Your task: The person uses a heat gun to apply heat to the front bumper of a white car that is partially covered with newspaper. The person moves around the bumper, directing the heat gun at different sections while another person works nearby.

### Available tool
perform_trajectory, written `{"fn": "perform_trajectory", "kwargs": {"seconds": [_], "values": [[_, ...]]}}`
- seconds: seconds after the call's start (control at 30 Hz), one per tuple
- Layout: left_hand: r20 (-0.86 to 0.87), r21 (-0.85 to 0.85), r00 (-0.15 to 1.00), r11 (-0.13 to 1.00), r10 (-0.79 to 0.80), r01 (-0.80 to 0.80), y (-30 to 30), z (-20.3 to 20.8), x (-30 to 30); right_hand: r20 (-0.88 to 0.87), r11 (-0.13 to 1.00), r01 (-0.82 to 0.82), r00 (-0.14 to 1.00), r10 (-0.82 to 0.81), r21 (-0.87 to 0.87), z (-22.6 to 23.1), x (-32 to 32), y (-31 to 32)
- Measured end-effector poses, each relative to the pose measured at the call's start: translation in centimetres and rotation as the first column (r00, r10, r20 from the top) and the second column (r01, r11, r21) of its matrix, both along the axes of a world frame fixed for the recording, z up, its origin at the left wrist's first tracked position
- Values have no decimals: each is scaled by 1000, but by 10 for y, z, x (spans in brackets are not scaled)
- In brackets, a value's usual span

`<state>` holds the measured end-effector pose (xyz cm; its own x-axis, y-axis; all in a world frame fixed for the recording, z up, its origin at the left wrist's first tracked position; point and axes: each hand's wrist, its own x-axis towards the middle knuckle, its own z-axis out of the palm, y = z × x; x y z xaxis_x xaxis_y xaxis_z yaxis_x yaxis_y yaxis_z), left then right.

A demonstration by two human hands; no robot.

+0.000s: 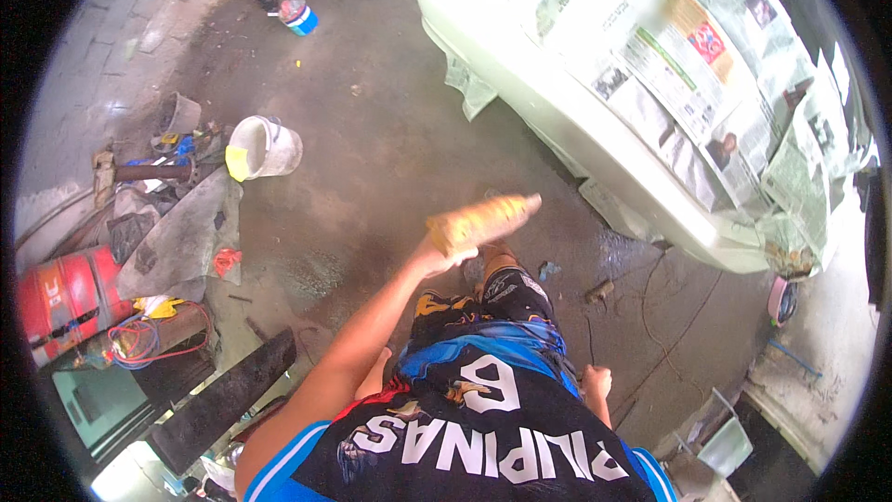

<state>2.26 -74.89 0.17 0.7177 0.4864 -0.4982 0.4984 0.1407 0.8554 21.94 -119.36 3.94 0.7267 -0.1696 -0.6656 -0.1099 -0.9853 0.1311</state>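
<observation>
My left hand is raised in front of my body, closed around one end of a long yellow-brown block. The block looks mottled, is smeared by motion and points up to the right; its exact kind cannot be told. Low at my right side, my right hand is closed with its fingers curled. A thin dark line rises just beside it; whether this is held or lies on the floor behind is unclear. Ahead to the right stands a pale vehicle body, partly covered with sheets of newspaper.
A white bucket with a yellow patch stands left on the wet grey floor. Beyond it is a small blue-and-white pail. At far left lie a red tank, coiled hoses and scrap. A thin cable crosses the floor at right.
</observation>
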Motion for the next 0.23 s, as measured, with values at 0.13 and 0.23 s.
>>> {"fn": "perform_trajectory", "kwargs": {"seconds": [0.13,0.23], "values": [[37,1,991,992,126,-126,53,-6,-3,-46,995,-27,999,23,-96,-82,-9,-49],[-52,-236,918,888,393,-394,149,-38,-19,-288,992,-37,958,2,-117,-192,-28,-122]]}}
